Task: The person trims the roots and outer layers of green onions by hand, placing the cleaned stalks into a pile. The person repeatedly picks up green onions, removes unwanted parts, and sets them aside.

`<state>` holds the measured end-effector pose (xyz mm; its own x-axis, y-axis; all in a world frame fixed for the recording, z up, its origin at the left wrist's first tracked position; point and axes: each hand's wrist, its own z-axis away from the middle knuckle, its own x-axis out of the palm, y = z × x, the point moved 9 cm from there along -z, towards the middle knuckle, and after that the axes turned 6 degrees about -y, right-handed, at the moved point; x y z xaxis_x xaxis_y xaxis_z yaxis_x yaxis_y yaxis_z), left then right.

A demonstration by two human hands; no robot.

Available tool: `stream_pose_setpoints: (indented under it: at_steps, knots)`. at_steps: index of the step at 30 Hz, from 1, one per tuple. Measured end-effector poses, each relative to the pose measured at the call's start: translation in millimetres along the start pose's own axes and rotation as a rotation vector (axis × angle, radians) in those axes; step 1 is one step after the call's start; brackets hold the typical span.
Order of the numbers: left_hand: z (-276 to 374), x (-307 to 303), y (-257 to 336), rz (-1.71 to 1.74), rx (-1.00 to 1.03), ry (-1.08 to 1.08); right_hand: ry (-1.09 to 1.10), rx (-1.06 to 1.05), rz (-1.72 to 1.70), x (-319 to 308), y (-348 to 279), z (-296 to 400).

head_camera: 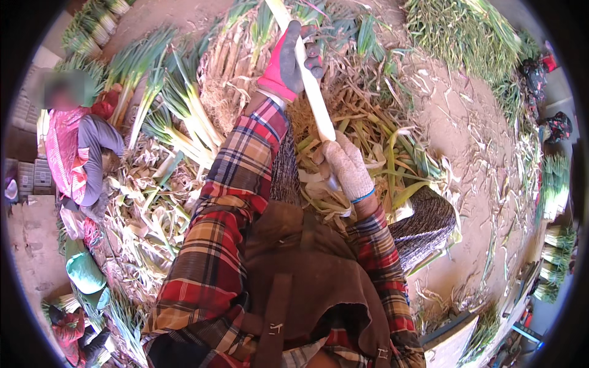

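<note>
A long white stalk of a large green onion runs at a slant in front of me. My left hand, in a red glove with a dark coated palm, grips its upper part, thumb and fingers around it. At the stalk's lower end is my right hand, in a whitish knit glove with a blue cuff edge, its fingers curled against that end. Something small and shiny shows below the right hand's fingers, too blurred to name. Under both hands lie peeled onion leaves, and unpeeled onions with roots lie beyond.
Trimmed green onions lie to the left on a heap of peelings. A person sits at far left, another at lower left. A big onion pile stands at upper right, with bundles along the right edge.
</note>
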<state>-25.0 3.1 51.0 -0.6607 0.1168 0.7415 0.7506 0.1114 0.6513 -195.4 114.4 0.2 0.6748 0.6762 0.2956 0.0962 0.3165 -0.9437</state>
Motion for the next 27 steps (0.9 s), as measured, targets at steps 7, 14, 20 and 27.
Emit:
stream_pose_setpoints:
  at_steps: [7, 14, 20, 27]
  knots:
    - [6.9, -56.5, -25.5, -0.190, -0.024, 0.373, 0.097, -0.049, 0.383, -17.8, 10.1, -10.9]
    - [5.4, -40.1, -25.4, -0.252, -0.008, 0.332, -0.043, -0.292, 0.874, -8.6, 6.1, -32.5]
    - [21.5, -7.6, -21.2, -0.228, -0.005, 0.365, -0.053, -0.225, 0.876, -5.8, 23.5, -44.2]
    - [9.2, -40.1, -29.9, -0.314, 0.159, 0.306, 0.156, -0.100, 0.599, -14.3, 44.7, -40.2]
